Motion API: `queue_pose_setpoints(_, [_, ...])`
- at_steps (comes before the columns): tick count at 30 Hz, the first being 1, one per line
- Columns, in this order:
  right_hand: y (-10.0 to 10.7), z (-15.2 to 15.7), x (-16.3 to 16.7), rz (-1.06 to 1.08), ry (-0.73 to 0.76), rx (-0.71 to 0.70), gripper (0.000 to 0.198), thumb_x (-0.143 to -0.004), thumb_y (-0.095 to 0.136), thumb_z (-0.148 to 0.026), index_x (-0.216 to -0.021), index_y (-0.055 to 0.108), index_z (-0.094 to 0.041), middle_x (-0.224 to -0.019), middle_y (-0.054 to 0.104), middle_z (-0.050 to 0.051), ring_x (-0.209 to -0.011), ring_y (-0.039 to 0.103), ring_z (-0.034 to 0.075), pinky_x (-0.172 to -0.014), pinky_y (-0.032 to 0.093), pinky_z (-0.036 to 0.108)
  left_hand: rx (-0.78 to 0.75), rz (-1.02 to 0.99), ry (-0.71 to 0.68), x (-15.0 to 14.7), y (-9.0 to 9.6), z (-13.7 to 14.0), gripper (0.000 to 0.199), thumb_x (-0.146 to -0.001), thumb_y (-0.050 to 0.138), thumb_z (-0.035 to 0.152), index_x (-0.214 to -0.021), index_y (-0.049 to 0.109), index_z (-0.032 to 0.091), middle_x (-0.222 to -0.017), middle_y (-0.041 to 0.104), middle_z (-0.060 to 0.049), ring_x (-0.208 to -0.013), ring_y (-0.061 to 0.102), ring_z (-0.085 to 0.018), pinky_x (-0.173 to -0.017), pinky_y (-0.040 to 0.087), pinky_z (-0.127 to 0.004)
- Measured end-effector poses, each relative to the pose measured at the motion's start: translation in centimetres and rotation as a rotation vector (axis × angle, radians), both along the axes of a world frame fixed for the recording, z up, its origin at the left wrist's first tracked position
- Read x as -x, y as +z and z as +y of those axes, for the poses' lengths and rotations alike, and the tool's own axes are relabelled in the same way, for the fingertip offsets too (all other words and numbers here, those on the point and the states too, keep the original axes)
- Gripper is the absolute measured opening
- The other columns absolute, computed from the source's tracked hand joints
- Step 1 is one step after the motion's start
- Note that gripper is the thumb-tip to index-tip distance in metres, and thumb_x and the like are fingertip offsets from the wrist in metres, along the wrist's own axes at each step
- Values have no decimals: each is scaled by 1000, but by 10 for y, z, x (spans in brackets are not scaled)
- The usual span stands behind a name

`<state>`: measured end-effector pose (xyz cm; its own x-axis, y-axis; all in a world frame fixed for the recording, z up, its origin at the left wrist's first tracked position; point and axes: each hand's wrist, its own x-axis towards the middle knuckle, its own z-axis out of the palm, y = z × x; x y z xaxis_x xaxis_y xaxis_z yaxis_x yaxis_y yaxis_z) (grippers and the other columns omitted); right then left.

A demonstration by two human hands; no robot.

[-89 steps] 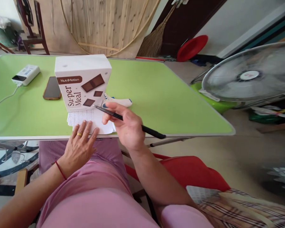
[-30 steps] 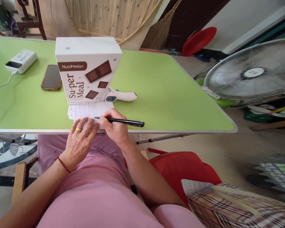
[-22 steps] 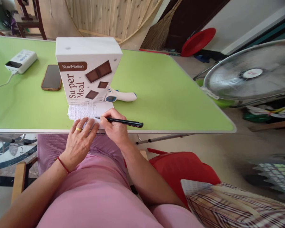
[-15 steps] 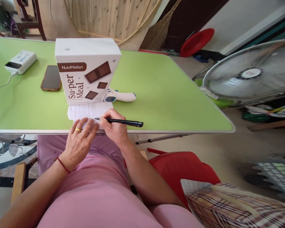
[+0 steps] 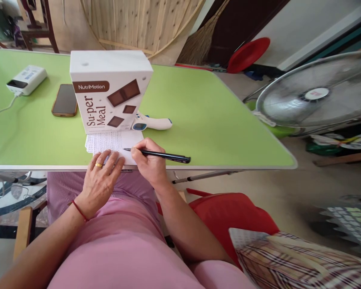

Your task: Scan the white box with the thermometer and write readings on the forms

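Note:
My right hand (image 5: 150, 160) grips a black pen (image 5: 168, 156), its tip at or just over the blank right part of the paper (image 5: 129, 140). Rows of small handwriting cover the left part of the sheet, and other sheets peek out beneath it. Flat on the lower edge of the paper lies my left hand (image 5: 104, 172), fingers stretched out, a gold ring on one of them. Behind the paper stands a white NutriMotion box (image 5: 111, 62), upright. A white and blue infrared thermometer (image 5: 156, 123) rests against the box's right side, its head partly hidden.
On the green table (image 5: 198, 116) a phone (image 5: 65, 100) and a white power bank (image 5: 27, 80) with a cable lie to the left. A large fan (image 5: 315, 94) stands beyond the right edge. A red chair (image 5: 231, 212) with a plaid bag (image 5: 289, 257) is at my right.
My right hand and the pen have shifted slightly to the right, with the tip now a little away from my left fingers. My left hand stays in place.

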<state>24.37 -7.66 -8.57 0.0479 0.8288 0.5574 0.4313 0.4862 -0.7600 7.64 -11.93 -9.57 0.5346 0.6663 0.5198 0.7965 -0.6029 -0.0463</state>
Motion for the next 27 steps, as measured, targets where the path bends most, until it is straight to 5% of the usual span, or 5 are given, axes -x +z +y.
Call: queue_pose_setpoints(27, [-2,-1,1,-45,24,30,14,-80,55,-25,-67,52,-23,-55,56,-6,-50,49,11,-52,43,24,32,-21,0,0,-1,0,32,-97,49,16,-128,57,16,-128,63,-12,-124,53,-28,-107,42,-46])
